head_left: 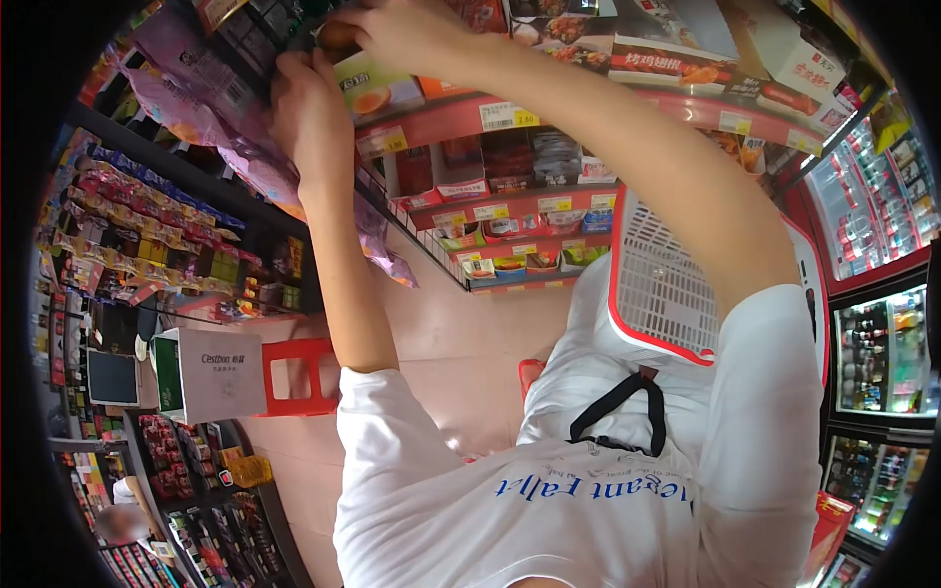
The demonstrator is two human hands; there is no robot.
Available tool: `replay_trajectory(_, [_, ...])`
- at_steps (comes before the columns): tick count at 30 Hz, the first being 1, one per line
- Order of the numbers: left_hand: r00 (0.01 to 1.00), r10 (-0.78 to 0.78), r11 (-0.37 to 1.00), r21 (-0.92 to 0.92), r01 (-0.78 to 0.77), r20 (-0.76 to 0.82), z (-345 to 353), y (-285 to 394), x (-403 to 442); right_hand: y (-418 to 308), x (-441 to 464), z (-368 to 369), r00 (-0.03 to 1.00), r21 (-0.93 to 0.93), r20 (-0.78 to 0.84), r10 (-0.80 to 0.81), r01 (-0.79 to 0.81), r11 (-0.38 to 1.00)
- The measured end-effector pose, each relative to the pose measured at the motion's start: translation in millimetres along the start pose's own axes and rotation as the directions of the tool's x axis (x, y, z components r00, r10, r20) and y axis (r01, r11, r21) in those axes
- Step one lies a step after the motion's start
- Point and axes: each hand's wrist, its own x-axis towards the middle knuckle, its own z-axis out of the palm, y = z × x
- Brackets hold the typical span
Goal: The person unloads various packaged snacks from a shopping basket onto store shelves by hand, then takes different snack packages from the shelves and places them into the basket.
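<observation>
At the top of the head view, my right hand [402,37] reaches over the shelf, fingers closed around a small brown, egg-shaped item [338,37]. My left hand [312,110] is beside it, fingers curled with the tips close to the same item. Whether the left fingers hold anything is hidden. Just below the hands stands a green and white box with an egg picture [374,96]. Purple snack bags [201,83] hang left of my left wrist. A white shopping basket with a red rim [671,284] is under my right arm, partly covered by it.
Red-edged shelves [529,211] with packaged food and price tags are ahead. Snack racks [157,220] line the left. A white carton [221,372] stands by a red plastic stool [299,377]. Glass-door drink fridges [877,358] are at the right. Another person [127,505] shows at lower left.
</observation>
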Motion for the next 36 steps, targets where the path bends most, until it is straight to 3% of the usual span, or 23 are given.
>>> replay_trajectory(2, [0.999,0.044,0.998,0.037,-0.043,-0.025,1,1,-1,1,2,-1,1.0,-0.008,0.005,0.013,-0.013,1.0])
replay_trajectory(4, [0.998,0.046,0.996,0.083,-0.043,-0.036,2,2,-1,5,9,-2,0.939,-0.189,0.344,-0.01,0.079,0.979])
replay_trajectory(5, [0.999,0.045,0.996,0.082,-0.042,-0.031,1,3,-2,9,9,3,0.938,-0.187,0.348,-0.007,0.077,0.979])
replay_trajectory(7, [1.0,-0.024,0.999,0.041,0.024,-0.004,-2,7,-4,9,8,2,0.929,-0.219,0.312,-0.197,0.273,0.937])
replay_trajectory(8, [1.0,-0.023,0.999,0.043,0.023,0.001,-2,7,-4,7,6,-2,0.929,-0.216,0.314,-0.195,0.269,0.938])
replay_trajectory(10, [0.999,0.032,0.999,0.042,-0.031,-0.01,-1,6,-4,6,2,-14,0.939,0.103,0.342,-0.03,-0.006,0.995])
replay_trajectory(11, [0.999,0.033,0.998,0.045,-0.033,-0.005,-1,6,-4,6,-2,-10,0.939,0.107,0.343,-0.029,-0.009,0.994])
replay_trajectory(13, [0.998,-0.027,0.997,0.07,0.023,0.053,-1,7,-5,2,-13,-4,0.997,0.062,0.078,-0.021,0.017,0.998])
replay_trajectory(14, [0.998,-0.027,0.997,0.073,0.023,0.057,-2,8,-6,1,-17,-6,0.997,0.066,0.08,-0.02,0.015,0.998])
replay_trajectory(16, [0.997,-0.045,0.999,0.02,0.044,0.061,-3,9,-7,-1,-29,-14,0.973,0.062,0.107,-0.204,0.198,0.978])
replay_trajectory(17, [0.997,-0.044,0.999,0.021,0.043,0.063,-4,10,-8,-7,-42,-23,0.945,0.015,-0.126,-0.302,0.307,0.952])
replay_trajectory(18, [0.999,-0.015,1.0,0.02,0.014,0.029,-5,11,-8,-10,-52,-28,0.946,0.016,-0.125,-0.3,0.304,0.952])
replay_trajectory(20, [1.0,0.009,1.0,0.019,-0.009,0.0,-6,12,-11,-15,-71,-39,0.862,-0.105,-0.225,-0.454,0.442,0.891])
replay_trajectory(22, [0.998,0.037,0.944,-0.328,-0.049,-0.042,-5,9,-13,-25,-100,-71,0.861,0.056,-0.042,-0.508,0.509,0.859])
replay_trajectory(23, [0.999,0.023,0.899,-0.437,-0.034,-0.03,-5,7,-14,-28,-117,-82,0.852,0.028,-0.016,-0.523,0.523,0.852])
replay_trajectory(27, [0.988,-0.109,0.751,-0.66,0.012,-0.106,-23,34,-35,-25,-181,-133,0.838,0.073,0.044,-0.543,0.54,0.839])
replay_trajectory(28, [0.988,-0.109,0.75,-0.661,0.012,-0.106,-30,44,-43,-21,-196,-146,0.869,0.07,0.103,-0.484,0.48,0.875])
replay_trajectory(32, [0.986,-0.167,0.438,-0.897,0.056,-0.02,-35,85,-87,16,-262,-192,0.948,-0.064,0.284,-0.145,0.17,0.983])
replay_trajectory(34, [0.971,-0.127,0.301,-0.925,0.232,0.202,-47,123,-121,37,-300,-208,0.908,-0.101,0.416,0.059,-0.018,0.995])
replay_trajectory(35, [0.938,-0.031,0.358,-0.872,0.333,0.346,-54,141,-136,44,-316,-219,0.851,-0.139,0.496,0.172,-0.117,0.983])
replay_trajectory(36, [0.903,0.042,0.267,-0.875,0.403,0.428,-54,162,-154,51,-336,-228,0.85,-0.144,0.496,0.176,-0.119,0.982])
